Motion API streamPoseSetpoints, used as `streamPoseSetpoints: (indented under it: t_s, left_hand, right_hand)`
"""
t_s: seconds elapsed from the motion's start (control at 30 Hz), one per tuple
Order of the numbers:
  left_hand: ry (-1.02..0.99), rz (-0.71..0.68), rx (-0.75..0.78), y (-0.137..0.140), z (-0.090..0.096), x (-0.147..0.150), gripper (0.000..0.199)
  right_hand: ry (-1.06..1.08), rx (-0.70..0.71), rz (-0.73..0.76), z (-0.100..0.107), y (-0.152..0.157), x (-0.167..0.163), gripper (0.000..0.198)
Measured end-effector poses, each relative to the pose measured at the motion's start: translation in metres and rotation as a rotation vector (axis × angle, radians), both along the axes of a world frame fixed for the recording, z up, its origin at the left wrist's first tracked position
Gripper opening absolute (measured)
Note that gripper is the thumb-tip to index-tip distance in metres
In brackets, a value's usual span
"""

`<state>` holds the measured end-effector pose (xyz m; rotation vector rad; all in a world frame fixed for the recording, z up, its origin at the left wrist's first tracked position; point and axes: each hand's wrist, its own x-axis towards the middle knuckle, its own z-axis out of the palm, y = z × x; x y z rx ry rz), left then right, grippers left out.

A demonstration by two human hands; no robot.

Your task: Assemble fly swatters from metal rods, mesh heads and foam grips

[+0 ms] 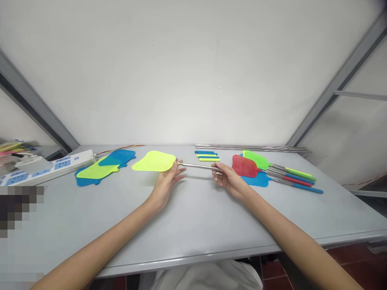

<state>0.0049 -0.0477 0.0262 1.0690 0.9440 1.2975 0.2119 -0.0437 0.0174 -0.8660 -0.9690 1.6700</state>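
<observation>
We record both bare hands above the table [187, 225], one at each end of a single assembly. Left hand [165, 181]: thumb and fingers pinch the yellow head [154, 161] at its neck, the other fingers spread loosely. Right hand [228, 179]: thumb and fingertips pinch the metal rod [196, 165] near its right end. We note the rod running nearly level between the hands, its left end meeting the neck; how far it enters we cannot tell. The yellow head lies to the left of the left hand, its mesh blade pointing away from the rod.

Left of it we log a pile of loose heads, overlapping: a blue head [117, 157] on top, a yellow-green head [96, 171] partly beneath, more blue under that. Beyond the pile, a white power strip [65, 163] bears a plug [32, 164]; thin wires [122, 148] lie along the back.

Behind the rod we count four short sleeves [209, 160], blue and yellow alternating, side by side. Further right, bare rods [242, 147] lie bundled along the wall [193, 80]. Near the right hand, swatters with handles lie overlapping: a red swatter [244, 166], a green swatter [256, 159] and a blue swatter [255, 181], grips pointing right.
</observation>
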Motion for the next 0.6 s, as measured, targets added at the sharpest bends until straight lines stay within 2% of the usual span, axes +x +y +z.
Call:
streamPoseSetpoints:
  t_s: [0.13,0.4,0.6]
  left_hand:
    - [-0.039,0.011,0.004,-0.0003,0.0021,-0.0014,0.045]
    - [-0.041,0.128,0.086,-0.0021,-0.0012,-0.0021,0.039]
    - [0.059,0.067,0.1,-0.0046,-0.0044,-0.0003,0.033]
  right_hand:
    - [-0.066,0.036,0.101,0.0,-0.0023,-0.0018,0.024]
    - [-0.219,0.082,0.291,-0.0026,-0.0063,-0.0069,0.026]
    - [-0.257,0.077,0.324,-0.0036,-0.0082,-0.0104,0.028]
